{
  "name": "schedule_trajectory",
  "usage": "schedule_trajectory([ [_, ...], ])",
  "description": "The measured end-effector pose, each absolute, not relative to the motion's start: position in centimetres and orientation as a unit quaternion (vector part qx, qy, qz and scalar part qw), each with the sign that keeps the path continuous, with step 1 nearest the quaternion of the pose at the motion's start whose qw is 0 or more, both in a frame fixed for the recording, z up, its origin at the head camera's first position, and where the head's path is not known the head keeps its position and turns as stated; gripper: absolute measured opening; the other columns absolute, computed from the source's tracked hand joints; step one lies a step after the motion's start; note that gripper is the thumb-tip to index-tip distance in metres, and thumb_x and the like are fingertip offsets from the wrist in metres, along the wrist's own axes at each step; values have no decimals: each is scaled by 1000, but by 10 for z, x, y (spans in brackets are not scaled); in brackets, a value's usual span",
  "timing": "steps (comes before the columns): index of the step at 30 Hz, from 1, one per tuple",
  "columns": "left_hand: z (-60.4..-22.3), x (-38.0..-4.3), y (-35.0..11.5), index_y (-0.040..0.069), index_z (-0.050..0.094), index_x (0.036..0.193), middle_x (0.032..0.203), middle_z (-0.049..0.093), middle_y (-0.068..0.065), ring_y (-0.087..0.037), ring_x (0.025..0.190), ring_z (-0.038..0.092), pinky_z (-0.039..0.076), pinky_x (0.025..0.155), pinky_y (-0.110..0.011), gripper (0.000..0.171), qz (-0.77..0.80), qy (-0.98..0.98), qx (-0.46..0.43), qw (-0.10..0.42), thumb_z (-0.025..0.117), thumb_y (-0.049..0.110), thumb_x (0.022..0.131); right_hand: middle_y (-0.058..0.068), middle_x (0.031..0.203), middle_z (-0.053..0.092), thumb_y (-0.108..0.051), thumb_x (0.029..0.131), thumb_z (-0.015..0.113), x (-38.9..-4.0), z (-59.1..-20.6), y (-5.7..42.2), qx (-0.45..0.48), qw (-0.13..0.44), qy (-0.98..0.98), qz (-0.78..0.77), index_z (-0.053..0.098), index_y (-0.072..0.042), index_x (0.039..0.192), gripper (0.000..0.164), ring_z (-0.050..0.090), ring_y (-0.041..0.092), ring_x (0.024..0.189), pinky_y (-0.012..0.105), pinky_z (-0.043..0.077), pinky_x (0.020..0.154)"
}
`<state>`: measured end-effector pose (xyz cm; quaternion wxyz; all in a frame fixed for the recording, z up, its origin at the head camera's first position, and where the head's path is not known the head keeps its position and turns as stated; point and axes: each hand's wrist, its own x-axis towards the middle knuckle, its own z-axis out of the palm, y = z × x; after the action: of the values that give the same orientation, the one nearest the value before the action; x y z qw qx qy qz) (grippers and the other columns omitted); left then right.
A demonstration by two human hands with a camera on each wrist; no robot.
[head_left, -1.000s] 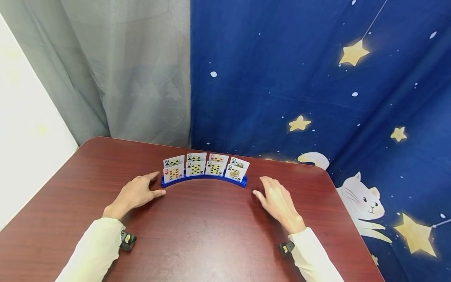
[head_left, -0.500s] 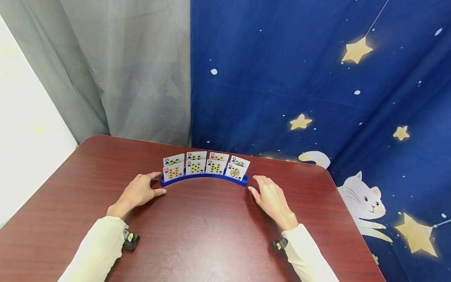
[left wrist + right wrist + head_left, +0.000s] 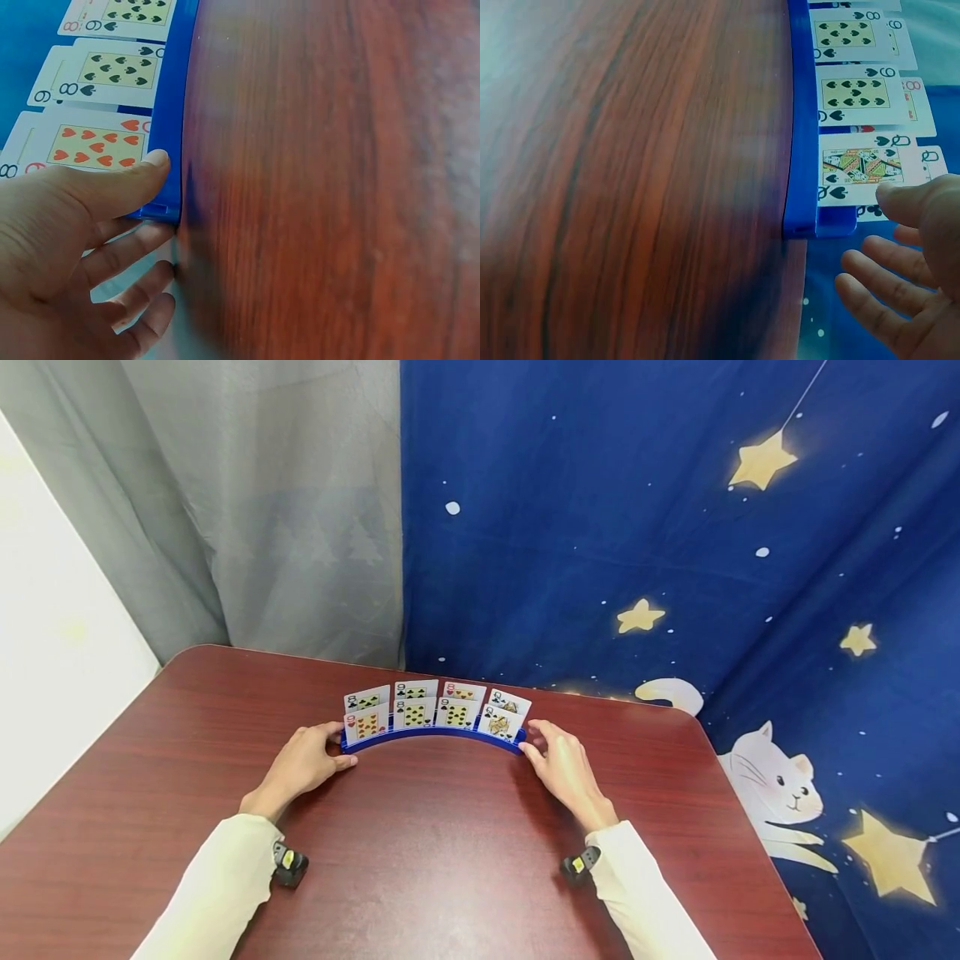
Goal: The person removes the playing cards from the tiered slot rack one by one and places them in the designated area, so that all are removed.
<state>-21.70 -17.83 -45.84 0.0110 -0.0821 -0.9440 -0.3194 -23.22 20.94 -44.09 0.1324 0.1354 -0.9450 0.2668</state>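
Observation:
A curved blue card holder stands near the table's far edge. Two rows of playing cards are upright in it. In front are a red heart card, the eight of spades, the nine of spades and the queen of spades. My left hand is at the holder's left end, thumb over the front rail and fingers loosely bent beside the end. Whether the thumb presses is unclear. At the right end is my right hand, relaxed, thumb close to the queen and other fingers spread outside the holder.
The reddish-brown wooden table has a rounded far left corner. A grey curtain and a blue star-patterned curtain hang right behind it. Each wrist carries a small black camera, such as the left one.
My right hand has moved left and forward, up to the holder's right end. My left hand has come slightly further over the left end. Cards and holder keep their arrangement.

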Motion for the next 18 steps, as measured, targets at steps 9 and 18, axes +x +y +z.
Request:
schedule_trajectory([
  [9, -460, -223, -172, -7, 62, 123, 112, 63, -25, -40, 101, 53, 44, 83, -55, 51, -288, -956, -46, 10, 75, 28, 88, 7, 96, 75, -14, 87, 76, -240, -443, 197, 120, 162, -926, 320, 71, -7, 106, 20, 72, 19, 81, 39, 57, 78],
  [18, -466, -227, -171, -6, 65, 119, 112, 63, -25, -35, 92, 59, 46, 80, -51, 43, -303, -952, -33, 20, 72, 25, 91, 5, 87, 76, -15, 89, 74, -246, -444, 191, 94, 165, -934, 304, 73, -10, 94, 7, 71, 16, 75, 40, 54, 75],
])
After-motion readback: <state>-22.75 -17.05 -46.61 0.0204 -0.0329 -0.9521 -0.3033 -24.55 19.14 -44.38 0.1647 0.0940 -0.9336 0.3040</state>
